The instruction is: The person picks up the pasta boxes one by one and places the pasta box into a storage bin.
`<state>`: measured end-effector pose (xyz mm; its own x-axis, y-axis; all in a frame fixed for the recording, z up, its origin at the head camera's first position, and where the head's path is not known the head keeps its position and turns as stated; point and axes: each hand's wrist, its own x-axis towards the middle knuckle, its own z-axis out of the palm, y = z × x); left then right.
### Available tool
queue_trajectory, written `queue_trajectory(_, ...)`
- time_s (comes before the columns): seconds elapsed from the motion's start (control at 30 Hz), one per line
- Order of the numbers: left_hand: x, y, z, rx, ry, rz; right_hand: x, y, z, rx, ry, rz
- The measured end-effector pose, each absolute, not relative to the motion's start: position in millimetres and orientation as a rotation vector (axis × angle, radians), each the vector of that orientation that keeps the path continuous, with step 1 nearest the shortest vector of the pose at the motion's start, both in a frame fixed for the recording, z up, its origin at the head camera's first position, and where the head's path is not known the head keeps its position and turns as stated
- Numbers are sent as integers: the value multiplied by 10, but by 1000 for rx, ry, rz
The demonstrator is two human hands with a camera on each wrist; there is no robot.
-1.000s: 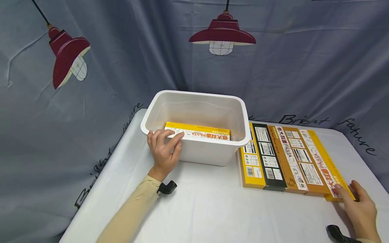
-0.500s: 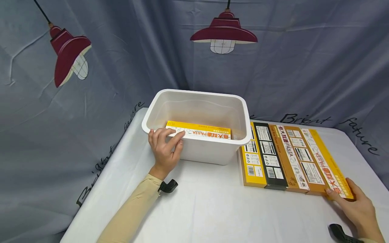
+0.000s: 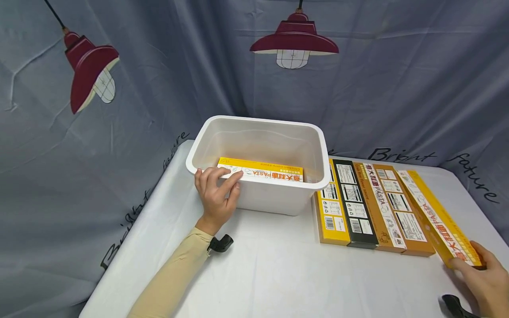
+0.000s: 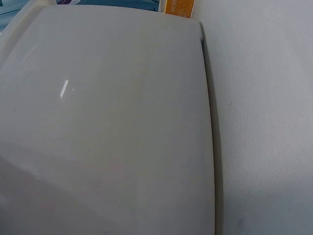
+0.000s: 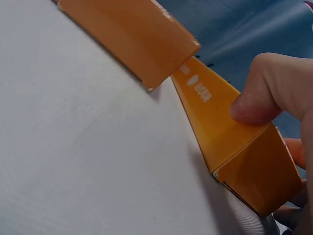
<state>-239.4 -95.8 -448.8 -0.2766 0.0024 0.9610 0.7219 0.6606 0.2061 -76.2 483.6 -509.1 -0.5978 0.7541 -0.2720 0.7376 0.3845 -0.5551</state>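
At the right end of a row, a yellow pasta box [image 3: 443, 221] with a white stripe is pinched at its near end by my right hand [image 3: 483, 274]. In the right wrist view, the thumb [image 5: 254, 105] presses on the side of this box [image 5: 210, 117]. Its near end is swung away from the neighbouring box. My left hand [image 3: 216, 201] holds the front rim of the white plastic bin [image 3: 270, 201], fingers bent over the edge. Another yellow pasta box [image 3: 260, 171] lies inside the bin. Only the bin's wall [image 4: 112, 107] fills the left wrist view; that hand is hidden there.
Right of the bin lie a yellow box [image 3: 334, 212], a black box [image 3: 355, 203] and two orange-brown boxes [image 3: 383, 207] side by side. The white tablecloth [image 3: 278, 265] ends at a grey-blue curtain [image 3: 358, 97] behind.
My right hand has closed on the near end of the yellow pasta box and moved right. The box's near end has parted from the row. My left hand stays on the rim.
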Motion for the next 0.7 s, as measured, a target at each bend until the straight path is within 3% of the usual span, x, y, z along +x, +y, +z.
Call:
queue_trajectory(0.27,-2394,-955,-4489,-589,-1733,-773,-773,4830,-5142,-1265,-2692,764)
queue_trajectory(0.7,-2398,-959,-4481,-577,-1719,-774,-706,4719,-5028,-1448,-2354,982)
